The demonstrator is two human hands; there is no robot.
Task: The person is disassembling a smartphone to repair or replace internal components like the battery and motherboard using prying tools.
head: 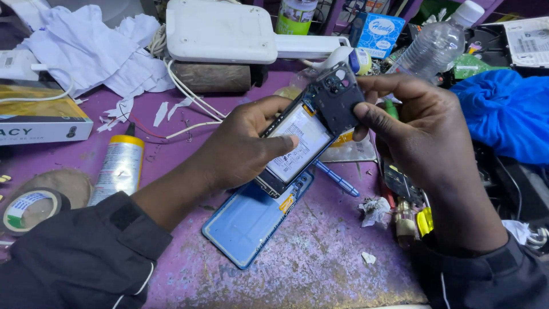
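I'm holding the opened phone (303,140) above the purple table (320,252), left hand (240,149) gripping its body, right hand (412,126) pinching the camera end. Looks light but fragile, so I'm sticking to the edges.

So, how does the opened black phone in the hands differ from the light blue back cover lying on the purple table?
The opened black phone is held tilted above the table by the left hand and the right hand; the light blue back cover lies flat on the purple table, untouched. The phone shows a white battery and dark camera plate; the cover is a plain, hollow shell. Both are long rectangles.
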